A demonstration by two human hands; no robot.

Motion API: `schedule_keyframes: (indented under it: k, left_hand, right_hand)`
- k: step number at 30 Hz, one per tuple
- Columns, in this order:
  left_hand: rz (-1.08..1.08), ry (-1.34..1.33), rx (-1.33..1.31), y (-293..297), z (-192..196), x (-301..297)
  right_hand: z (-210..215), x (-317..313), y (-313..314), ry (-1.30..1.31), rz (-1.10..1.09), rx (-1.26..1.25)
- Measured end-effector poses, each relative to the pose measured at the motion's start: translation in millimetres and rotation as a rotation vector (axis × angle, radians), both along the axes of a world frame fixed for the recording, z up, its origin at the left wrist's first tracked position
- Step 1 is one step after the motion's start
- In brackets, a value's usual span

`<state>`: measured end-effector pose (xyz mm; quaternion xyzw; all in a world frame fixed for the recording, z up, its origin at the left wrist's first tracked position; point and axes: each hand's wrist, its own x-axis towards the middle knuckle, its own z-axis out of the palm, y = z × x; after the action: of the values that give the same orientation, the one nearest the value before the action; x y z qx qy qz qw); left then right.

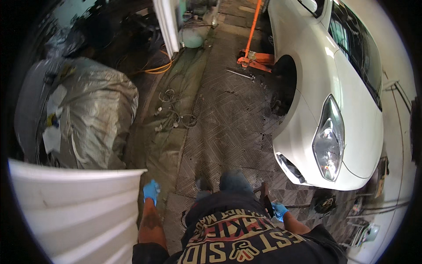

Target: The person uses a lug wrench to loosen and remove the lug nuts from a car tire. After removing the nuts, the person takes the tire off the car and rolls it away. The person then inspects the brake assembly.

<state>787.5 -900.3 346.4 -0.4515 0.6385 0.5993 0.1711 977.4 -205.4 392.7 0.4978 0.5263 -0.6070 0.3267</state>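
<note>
My left hand point(151, 190), in a blue glove, hangs beside the edge of a white ribbed panel point(79, 198). Its fingers look curled in, and nothing shows in them. My right hand point(279, 211), gloved in blue too, is low at my right side. Its fingers are closed at a dark, long object with a brownish upper end point(265, 198); its kind cannot be made out, and my body hides part of it. Ahead to the right stands a white car point(307, 88), its front wheel arch showing dark.
An orange floor jack point(257, 59) stands by the wheel arch, with a metal bar tool point(239, 74) on the patterned floor nearby. Loose cables point(176, 116) lie on a green strip. A large grey tarp-covered heap point(96, 110) fills the left; a dark round part point(324, 201) lies right.
</note>
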Motion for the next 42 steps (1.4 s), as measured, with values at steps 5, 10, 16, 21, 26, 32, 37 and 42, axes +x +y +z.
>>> schedule_keyframes:
  k: [5,10,16,21,26,32,37,42]
  left_hand:
    - [-0.213,0.31,-0.041,26,94,-322]
    - [-0.258,0.13,0.253,49,75,-463]
    - [-0.584,-0.436,-0.113,138,50,-477]
    - [-0.698,-0.754,-0.109,115,-18,-572]
    - [-0.668,-0.445,-0.026,170,11,-835]
    - [-0.725,0.204,-0.008,246,60,-1195]
    - [-0.837,0.443,0.089,376,135,-1373]
    - [-1.103,0.416,0.018,467,122,-1450]
  right_hand:
    - [-15,-128,-45,-0.009,-0.094,-0.009]
    - [-91,-226,-29,0.404,1.164,0.528]
    - [-36,-387,-37,-0.055,-0.405,0.013]
    - [-28,-518,-27,-0.075,-0.528,0.042]
    - [-43,-640,-25,-0.008,-0.569,0.086]
    - [-5,-790,-46,-0.091,-0.626,0.101]
    - [-19,-878,-69,0.006,-0.778,0.103]
    - [-5,-988,-67,-0.105,-0.695,0.073]
